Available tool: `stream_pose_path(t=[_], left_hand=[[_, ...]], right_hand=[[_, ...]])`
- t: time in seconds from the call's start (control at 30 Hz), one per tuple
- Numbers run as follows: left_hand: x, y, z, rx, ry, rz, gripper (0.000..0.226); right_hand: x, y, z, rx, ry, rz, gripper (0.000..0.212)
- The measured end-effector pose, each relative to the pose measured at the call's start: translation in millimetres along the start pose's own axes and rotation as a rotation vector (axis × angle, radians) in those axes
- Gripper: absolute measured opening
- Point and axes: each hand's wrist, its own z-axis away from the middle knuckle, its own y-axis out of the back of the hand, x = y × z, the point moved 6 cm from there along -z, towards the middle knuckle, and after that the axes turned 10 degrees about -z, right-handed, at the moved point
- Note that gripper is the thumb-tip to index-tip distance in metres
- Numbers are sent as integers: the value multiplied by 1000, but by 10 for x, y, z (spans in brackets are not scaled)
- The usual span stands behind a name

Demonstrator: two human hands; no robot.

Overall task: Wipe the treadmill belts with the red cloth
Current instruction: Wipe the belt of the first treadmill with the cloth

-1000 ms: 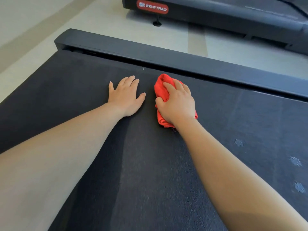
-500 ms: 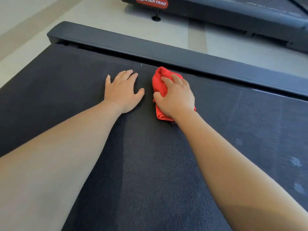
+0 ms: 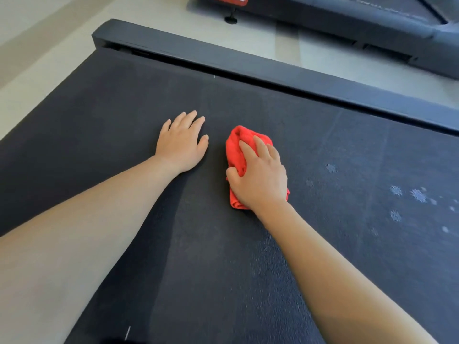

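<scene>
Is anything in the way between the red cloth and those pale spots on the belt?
Nothing visible. Only black treadmill belt lies between the crumpled red cloth, gripped by the right hand, and the pale spots to its right.

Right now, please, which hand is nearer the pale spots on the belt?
Right. The right hand, gripping the red cloth, is left of the pale spots; the left hand rests farther left.

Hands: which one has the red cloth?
The right hand: its fingers curl over the bunched red cloth, while the left hand lies flat and empty on the black treadmill belt.
</scene>
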Motion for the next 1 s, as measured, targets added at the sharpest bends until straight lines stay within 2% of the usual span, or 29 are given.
stream_pose_path(t=[0.4,0.67,0.87,1.0], left_hand=[[-125,132,1019,-45,-134,-12,52],[-151,144,1159,-75,-139,-12,52],[-107,158,1225,-86,-103,-10,52],[-128,153,1252,-52,-108,14,53]], right_hand=[[-305,-49,1044,7,-56,-11,58],[-371,-71,786,41,-98,4,53],[-427,-89,1315,-27,-62,25,60],[-509,-117,1740,29,-38,71,63]])
